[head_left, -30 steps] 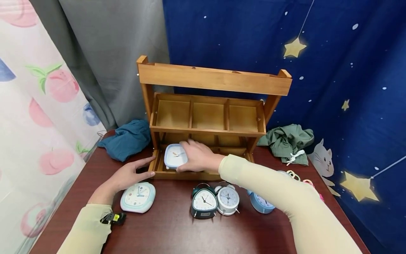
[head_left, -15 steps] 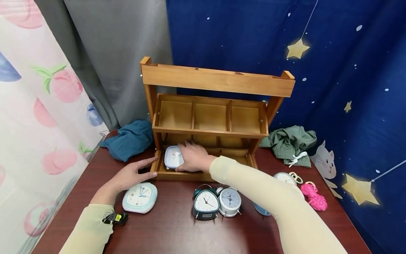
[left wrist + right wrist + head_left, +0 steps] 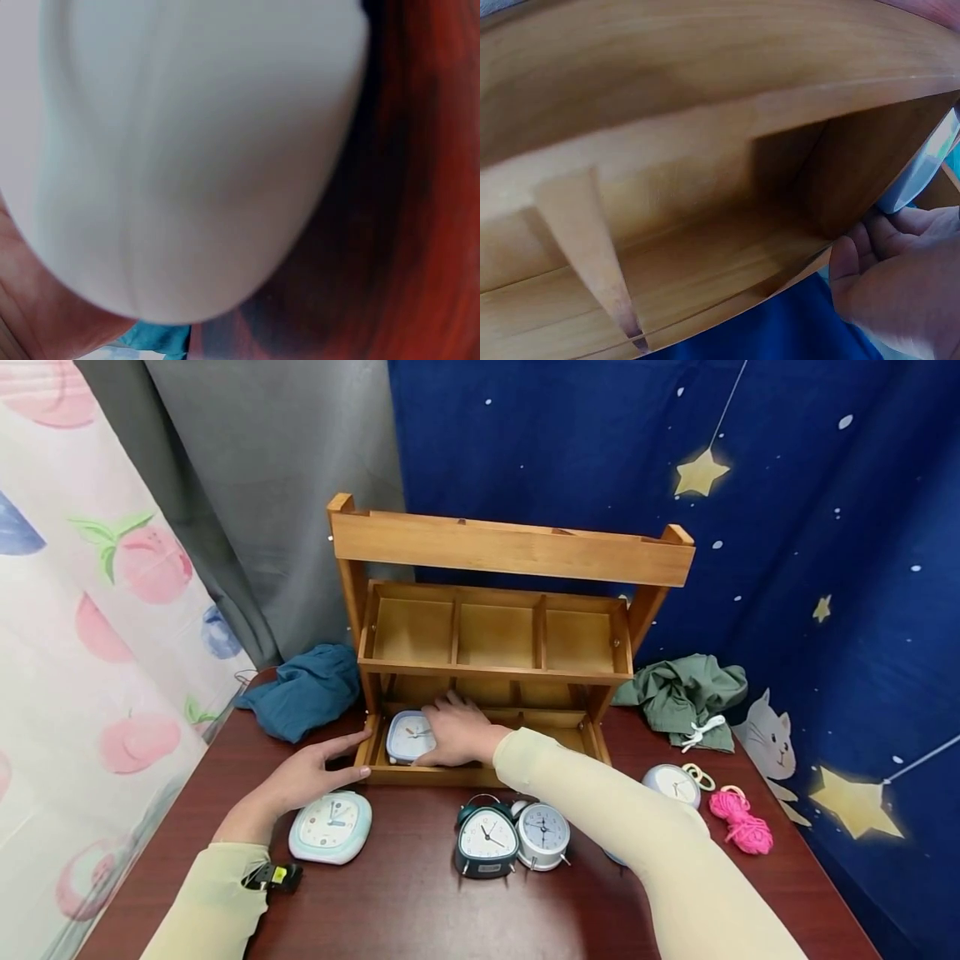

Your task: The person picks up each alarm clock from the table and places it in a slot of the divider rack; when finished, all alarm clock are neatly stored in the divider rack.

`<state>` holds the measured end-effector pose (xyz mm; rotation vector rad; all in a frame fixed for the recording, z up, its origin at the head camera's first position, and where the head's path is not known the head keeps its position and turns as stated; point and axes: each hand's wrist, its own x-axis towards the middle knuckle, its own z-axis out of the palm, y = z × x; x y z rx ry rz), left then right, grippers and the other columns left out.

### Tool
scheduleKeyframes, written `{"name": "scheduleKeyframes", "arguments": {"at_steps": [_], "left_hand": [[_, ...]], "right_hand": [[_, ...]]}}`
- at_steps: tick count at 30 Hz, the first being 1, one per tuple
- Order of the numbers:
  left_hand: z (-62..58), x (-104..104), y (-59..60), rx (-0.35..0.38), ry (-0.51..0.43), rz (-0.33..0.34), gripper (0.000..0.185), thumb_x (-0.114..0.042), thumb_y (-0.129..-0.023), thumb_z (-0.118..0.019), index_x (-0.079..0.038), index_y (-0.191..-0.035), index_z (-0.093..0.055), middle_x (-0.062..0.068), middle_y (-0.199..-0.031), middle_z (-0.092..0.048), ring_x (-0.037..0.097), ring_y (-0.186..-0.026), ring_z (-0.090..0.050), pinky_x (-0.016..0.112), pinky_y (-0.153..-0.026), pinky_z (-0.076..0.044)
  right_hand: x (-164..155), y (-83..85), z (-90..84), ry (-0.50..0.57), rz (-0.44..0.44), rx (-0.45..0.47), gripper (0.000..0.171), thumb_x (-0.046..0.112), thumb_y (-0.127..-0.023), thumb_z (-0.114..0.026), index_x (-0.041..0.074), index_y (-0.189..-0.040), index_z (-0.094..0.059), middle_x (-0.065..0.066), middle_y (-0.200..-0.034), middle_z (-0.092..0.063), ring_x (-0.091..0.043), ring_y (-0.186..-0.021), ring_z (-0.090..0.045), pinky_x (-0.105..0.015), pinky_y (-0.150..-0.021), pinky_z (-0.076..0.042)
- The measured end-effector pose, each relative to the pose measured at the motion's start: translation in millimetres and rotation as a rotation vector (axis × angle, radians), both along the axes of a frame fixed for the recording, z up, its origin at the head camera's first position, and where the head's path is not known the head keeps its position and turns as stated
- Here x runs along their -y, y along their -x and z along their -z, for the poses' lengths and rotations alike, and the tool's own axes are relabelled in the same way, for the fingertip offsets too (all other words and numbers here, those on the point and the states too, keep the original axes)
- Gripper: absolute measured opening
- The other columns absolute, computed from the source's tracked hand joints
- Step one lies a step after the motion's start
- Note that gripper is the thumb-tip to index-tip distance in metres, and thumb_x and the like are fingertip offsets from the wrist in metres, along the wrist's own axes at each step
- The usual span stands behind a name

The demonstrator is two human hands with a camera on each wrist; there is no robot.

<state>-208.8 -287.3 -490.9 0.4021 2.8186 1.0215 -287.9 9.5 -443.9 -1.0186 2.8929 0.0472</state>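
Note:
A square white clock with a pale blue rim (image 3: 408, 737) sits in the left compartment of the bottom tier of a wooden rack (image 3: 450, 775). My right hand (image 3: 461, 733) grips the clock's right side; in the right wrist view the curled fingers (image 3: 844, 266) meet its edge by a wooden divider. At the rack's lower left corner, my left hand (image 3: 303, 777) rests with fingers extended, its fingertips touching the frame. Just below that hand lies a mint-and-white clock (image 3: 330, 828), whose pale body (image 3: 195, 165) fills much of the left wrist view.
A dark green clock (image 3: 486, 843) and a white twin-bell clock (image 3: 543, 839) stand in front of the rack. On the right are a grey-rimmed clock (image 3: 673, 785), pink yarn (image 3: 742, 822) and green cloth (image 3: 686, 693). Blue cloth (image 3: 303, 689) lies left of the rack.
The blue-rimmed clock has moved slightly left and down in the bottom left compartment, with my right hand following. My left hand stays at the rack's corner. The right forearm has shifted left.

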Motion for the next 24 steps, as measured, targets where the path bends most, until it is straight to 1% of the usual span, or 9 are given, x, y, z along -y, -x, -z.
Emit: {"name": "scheduleKeyframes", "arguments": {"at_steps": [4,9,11,13,17,20,24], "left_hand": [[-0.8,-0.4,0.3,0.001,0.003,0.003,0.081,-0.064,-0.103,-0.073,-0.024,-0.17,-0.051,0.019,-0.167,-0.054,0.046,-0.154,-0.049,0.074,-0.12,-0.041],[-1.9,0.0,0.0,0.008,-0.002,0.008,0.081,-0.064,-0.103,-0.073,-0.024,-0.17,-0.051,0.019,-0.168,-0.053,0.046,-0.155,-0.048,0.074,-0.12,-0.04],[-2.7,-1.1,0.4,0.012,-0.01,0.012,0.081,-0.064,-0.103,-0.073,-0.025,-0.17,-0.05,0.019,-0.169,-0.052,0.047,-0.155,-0.047,0.075,-0.12,-0.039],[-3.9,-2.0,-0.1,0.017,-0.014,0.013,0.082,-0.065,-0.103,-0.073,-0.026,-0.17,-0.05,0.018,-0.169,-0.051,0.047,-0.156,-0.046,0.075,-0.12,-0.039],[-3.6,-1.6,-1.3,0.018,-0.009,0.005,0.082,-0.065,-0.102,-0.073,-0.026,-0.17,-0.05,0.019,-0.169,-0.051,0.047,-0.155,-0.046,0.075,-0.12,-0.039],[-3.6,-1.0,-1.9,0.017,0.0,-0.002,0.082,-0.065,-0.102,-0.073,-0.025,-0.17,-0.05,0.02,-0.169,-0.051,0.048,-0.155,-0.046,0.076,-0.12,-0.039],[-4.0,-2.7,-0.9,0.02,0.002,0.003,0.083,-0.065,-0.103,-0.072,-0.024,-0.171,-0.049,0.021,-0.169,-0.05,0.049,-0.155,-0.045,0.077,-0.119,-0.038]], "right_hand": [[-4.2,-1.1,-4.0,-0.006,-0.025,0.01,0.101,0.082,-0.093,-0.071,0.012,-0.163,-0.051,-0.013,-0.16,-0.057,-0.04,-0.159,-0.041,-0.057,-0.126,-0.041],[-14.7,-3.2,-15.0,0.033,-0.032,0.062,0.101,0.079,-0.098,-0.068,0.01,-0.169,-0.046,-0.016,-0.165,-0.053,-0.041,-0.162,-0.036,-0.056,-0.132,-0.032],[-23.3,-6.6,-21.4,0.052,-0.034,0.069,0.1,0.076,-0.1,-0.068,0.01,-0.17,-0.044,-0.017,-0.166,-0.052,-0.042,-0.162,-0.037,-0.056,-0.133,-0.031],[-34.2,-11.5,-27.6,0.06,-0.052,0.061,0.098,0.074,-0.102,-0.066,0.01,-0.171,-0.042,-0.017,-0.166,-0.052,-0.042,-0.16,-0.04,-0.057,-0.131,-0.034],[-58.9,-24.9,-37.3,0.088,-0.104,0.034,0.093,0.07,-0.104,-0.067,0.01,-0.171,-0.043,-0.015,-0.159,-0.057,-0.039,-0.151,-0.05,-0.057,-0.125,-0.042],[-77.7,-34.6,-41.1,0.145,-0.12,0.042,0.091,0.068,-0.104,-0.069,0.01,-0.17,-0.044,-0.013,-0.156,-0.058,-0.036,-0.145,-0.053,-0.057,-0.123,-0.042],[-101.7,-48.7,-42.1,0.2,-0.109,0.066,0.093,0.07,-0.104,-0.067,0.011,-0.171,-0.042,-0.011,-0.158,-0.057,-0.031,-0.146,-0.051,-0.056,-0.125,-0.04]]}}
